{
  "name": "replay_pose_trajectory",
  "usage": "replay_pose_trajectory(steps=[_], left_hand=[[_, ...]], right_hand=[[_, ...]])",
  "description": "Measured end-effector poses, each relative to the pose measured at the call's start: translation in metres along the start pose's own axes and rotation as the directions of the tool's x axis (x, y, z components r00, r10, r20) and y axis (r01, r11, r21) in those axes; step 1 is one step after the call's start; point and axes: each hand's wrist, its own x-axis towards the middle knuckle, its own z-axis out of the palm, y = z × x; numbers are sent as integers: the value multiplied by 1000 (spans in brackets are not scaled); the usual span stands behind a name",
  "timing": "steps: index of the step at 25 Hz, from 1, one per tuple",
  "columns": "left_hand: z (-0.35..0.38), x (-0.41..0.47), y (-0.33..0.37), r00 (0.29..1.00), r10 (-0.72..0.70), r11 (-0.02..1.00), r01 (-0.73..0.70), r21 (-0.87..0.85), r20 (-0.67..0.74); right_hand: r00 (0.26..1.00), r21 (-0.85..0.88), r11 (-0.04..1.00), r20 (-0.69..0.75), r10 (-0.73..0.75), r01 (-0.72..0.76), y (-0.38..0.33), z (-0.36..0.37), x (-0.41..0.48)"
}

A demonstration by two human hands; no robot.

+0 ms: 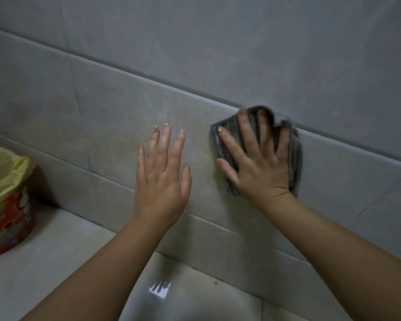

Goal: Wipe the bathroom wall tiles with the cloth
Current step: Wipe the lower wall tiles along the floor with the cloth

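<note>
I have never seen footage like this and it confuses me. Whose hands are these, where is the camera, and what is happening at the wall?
There is no machine here, only a person's two bare hands, filmed by one camera worn on the head, looking forward and down. The right hand presses a grey striped cloth against the grey wall tiles with spread fingers. The left hand is open and holds nothing. On the pale ledge at lower left stands a red patterned container lined with a yellow bag.
</note>
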Motion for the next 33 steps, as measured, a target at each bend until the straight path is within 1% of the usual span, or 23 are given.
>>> replay_pose_trajectory(steps=[1,3,5,6,9,11,12,13,15,17,18,20,22,23,24,26,29,30,31,33], left_hand=[[2,0,-2,1000,-4,1000,4,7,7],[4,-1,-4,999,-51,999,51,8,15],[5,1,-3,997,-72,997,72,-14,11],[4,2,-3,997,-75,997,75,-26,6],[2,5,-10,995,-100,994,99,-42,-21],[1,5,-17,993,-116,993,115,-37,-20],[1,7,-19,991,-130,991,129,-34,-21],[0,8,-21,989,-148,989,147,-33,-22],[-4,10,-20,985,-169,985,168,-44,-24],[-7,11,-20,987,-159,986,158,-46,-23],[-10,11,-23,988,-151,988,150,-37,-22],[-14,14,-32,987,-157,987,156,-22,-32],[-16,17,-44,983,-178,984,178,-7,-47],[-16,18,-51,983,-179,984,179,2,-52],[-16,18,-59,984,-172,985,172,14,-51],[-16,19,-74,985,-170,985,171,37,-36],[-20,22,-93,981,-190,980,192,59,-30],[-21,23,-99,979,-201,977,203,61,-35],[-23,24,-105,975,-218,973,220,63,-41],[-23,22,-118,964,-260,962,263,74,-52]], right_hand=[[996,-12,996,24,-85,86,-9,5,-3],[965,-4,967,63,-253,254,-10,10,-16],[931,0,933,60,-360,360,6,5,-16],[923,-10,924,56,-382,383,15,1,-9],[934,-58,932,42,-355,357,30,-6,21],[950,-78,947,41,-310,312,23,-6,28],[949,-76,946,45,-311,314,18,-4,26],[942,-59,941,56,-331,334,14,-2,19],[905,-30,907,87,-417,420,16,-1,-1],[868,-36,870,108,-485,491,26,-7,-8],[875,-45,877,100,-473,479,28,-10,-1],[925,-71,922,38,-378,380,20,-10,28],[960,-74,957,15,-281,281,-4,-1,58],[963,-62,961,12,-268,268,-20,5,65],[958,-48,956,11,-288,288,-36,12,66],[918,-2,918,21,-397,397,-58,24,50],[835,20,837,67,-547,547,-52,24,31],[834,10,835,49,-550,550,-47,20,40],[855,-2,855,9,-519,519,-45,17,56],[913,-26,914,-53,-406,405,-53,18,95]])
